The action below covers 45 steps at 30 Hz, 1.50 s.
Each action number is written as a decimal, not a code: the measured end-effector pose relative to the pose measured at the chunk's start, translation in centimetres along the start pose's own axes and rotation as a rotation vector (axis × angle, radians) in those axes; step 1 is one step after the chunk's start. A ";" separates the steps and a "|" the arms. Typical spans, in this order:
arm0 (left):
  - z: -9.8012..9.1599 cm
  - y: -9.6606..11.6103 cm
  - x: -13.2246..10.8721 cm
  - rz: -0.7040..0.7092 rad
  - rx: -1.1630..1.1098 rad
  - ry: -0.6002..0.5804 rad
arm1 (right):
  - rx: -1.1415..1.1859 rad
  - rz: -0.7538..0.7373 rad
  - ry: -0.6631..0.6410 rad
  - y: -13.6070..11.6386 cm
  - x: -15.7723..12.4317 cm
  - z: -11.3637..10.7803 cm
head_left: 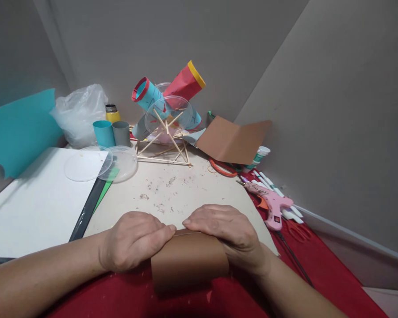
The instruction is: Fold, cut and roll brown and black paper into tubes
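A curved sheet of brown paper (189, 260), rolled into a tube shape, lies at the near edge of a beige board (172, 190). My left hand (132, 240) is curled over its left end, fingers wrapped on top. My right hand (223, 229) presses over its right end, fingertips meeting the left thumb at the seam. Both hands hold the roll closed.
Behind stand a skewer frame with clear lids and paper tubes (167, 119), two small tubes (112, 132), a yellow flask (112, 114) and a plastic bag (79, 112). Folded brown card (232, 141), orange scissors (223, 168), pink glue gun (272, 205) and glue sticks lie right; white sheet (36, 203) left.
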<state>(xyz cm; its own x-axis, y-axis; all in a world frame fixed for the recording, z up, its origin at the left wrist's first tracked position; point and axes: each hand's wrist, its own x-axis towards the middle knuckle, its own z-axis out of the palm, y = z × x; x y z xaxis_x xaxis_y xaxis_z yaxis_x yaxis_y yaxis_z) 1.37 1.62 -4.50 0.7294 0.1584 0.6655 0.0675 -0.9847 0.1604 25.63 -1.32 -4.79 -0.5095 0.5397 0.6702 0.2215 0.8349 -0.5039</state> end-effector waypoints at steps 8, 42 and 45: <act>-0.3 -0.6 -0.4 -0.033 0.166 0.025 | -0.107 0.436 0.183 -0.2 0.7 -1.5; 1.4 0.1 2.1 -1.179 -1.055 0.189 | 0.216 0.738 0.388 -1.3 1.0 0.5; 1.5 -0.1 2.0 -1.212 -1.179 0.158 | 0.241 0.731 0.351 -1.1 0.8 0.9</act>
<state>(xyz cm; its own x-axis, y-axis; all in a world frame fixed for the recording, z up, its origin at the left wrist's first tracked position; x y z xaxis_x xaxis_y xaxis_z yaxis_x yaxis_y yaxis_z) 3.85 1.96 -4.24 0.5679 0.8013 -0.1880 -0.0644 0.2710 0.9604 24.25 -1.89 -4.15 -0.0100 0.9706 0.2405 0.1909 0.2379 -0.9523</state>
